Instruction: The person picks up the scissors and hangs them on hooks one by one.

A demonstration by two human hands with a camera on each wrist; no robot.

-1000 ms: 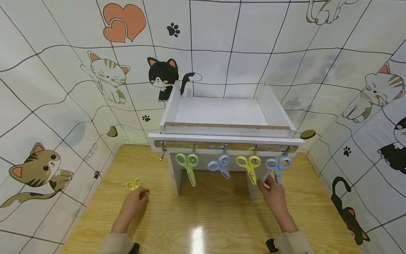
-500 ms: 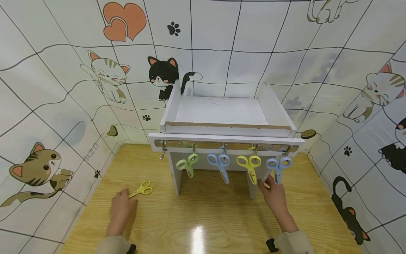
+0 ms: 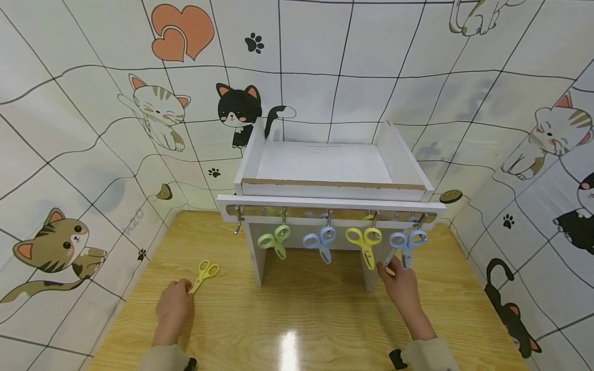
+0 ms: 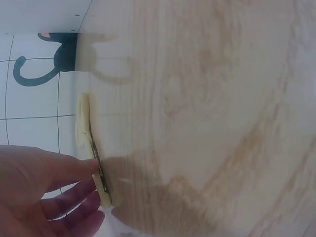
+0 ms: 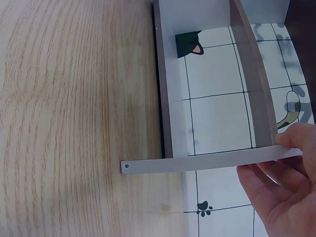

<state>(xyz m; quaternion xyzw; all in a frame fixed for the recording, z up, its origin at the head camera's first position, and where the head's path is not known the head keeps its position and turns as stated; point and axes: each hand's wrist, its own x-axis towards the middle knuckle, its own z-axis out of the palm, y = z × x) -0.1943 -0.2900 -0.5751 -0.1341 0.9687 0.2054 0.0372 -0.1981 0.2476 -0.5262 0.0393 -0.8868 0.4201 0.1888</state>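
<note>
My left hand [image 3: 174,305] pinches a small pair of yellow scissors [image 3: 197,283] by the blade end, low over the tabletop at left. Their handle loops point away from me. In the left wrist view the thumb lies on one side of these scissors [image 4: 84,116] and fingers on the other. At the white stand, my right hand [image 3: 401,286] grips the edge of its right leg, thumb and fingers on opposite sides of the panel [image 5: 212,162]. Green scissors [image 3: 280,251], blue scissors [image 3: 326,254], yellow scissors [image 3: 368,257] and more blue scissors [image 3: 406,256] hang along the front rail.
The stand's white front board [image 3: 331,201] carries a metal hook rail, with a hook [image 3: 238,219] at its left end. Above it is an open-topped tray [image 3: 320,162]. Cat-patterned walls [image 3: 185,103] enclose the wooden table [image 3: 287,304] at back and sides.
My left hand has moved left and now pinches the yellow scissors, whose loops have turned away from me. The hanging green and left blue scissors have swung. My right hand stays put.
</note>
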